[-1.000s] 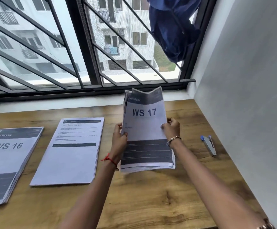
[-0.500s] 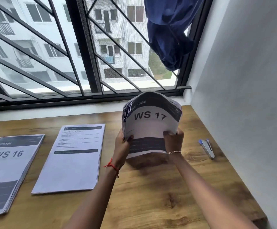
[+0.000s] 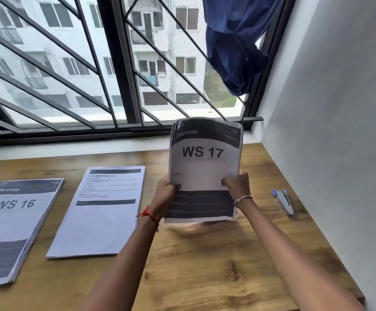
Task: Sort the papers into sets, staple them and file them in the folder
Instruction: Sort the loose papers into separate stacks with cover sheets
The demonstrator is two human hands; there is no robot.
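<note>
Both hands, left hand (image 3: 165, 194) and right hand (image 3: 236, 184), grip WS 17 stack (image 3: 205, 169) upright above worktop (image 3: 205, 265); stapler (image 3: 283, 202) right, WS 16 stack (image 3: 14, 223) and text sheets (image 3: 101, 212) left, nothing between.

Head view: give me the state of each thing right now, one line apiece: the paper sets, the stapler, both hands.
WS 17 set: upright, gripped at both side edges, bottom edge at or just above the desk.
WS 16 set: flat on the desk, far left, untouched.
Text-page set: flat, between the WS 16 set and the hands.
Stapler: closed, lying by the wall, untouched.
Left hand: gripping the left edge.
Right hand: gripping the right edge.
</note>
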